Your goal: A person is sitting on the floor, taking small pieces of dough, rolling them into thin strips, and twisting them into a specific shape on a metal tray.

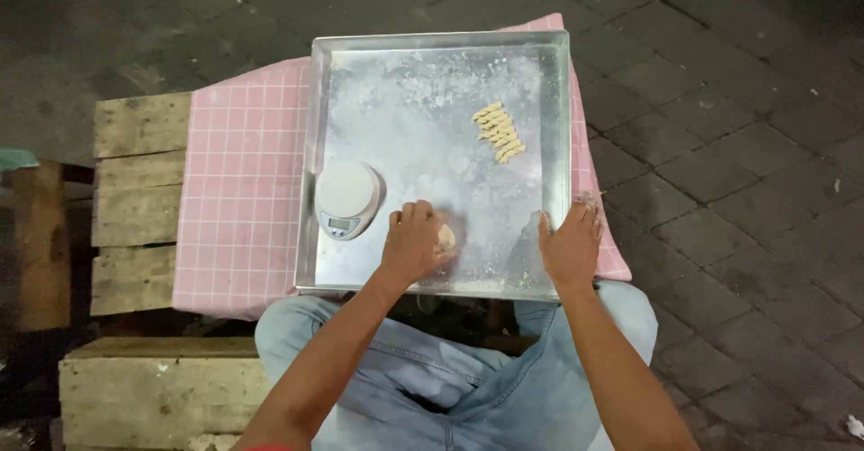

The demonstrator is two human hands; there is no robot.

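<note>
Here, beside the round white scale in the floured metal tray, the left hand curls its fingers over a dough lump; the right hand lies flat, fingers spread, on the tray's right rim.

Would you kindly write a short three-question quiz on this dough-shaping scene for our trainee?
1. True or false: the left hand rests on a dough piece in the metal tray.
2. Where is the right hand? A) on the scale B) on the tray's right near edge C) on the pink cloth only
3. What stands in the tray left of the left hand?

Key: 1 true; 2 B; 3 the white kitchen scale.
</note>
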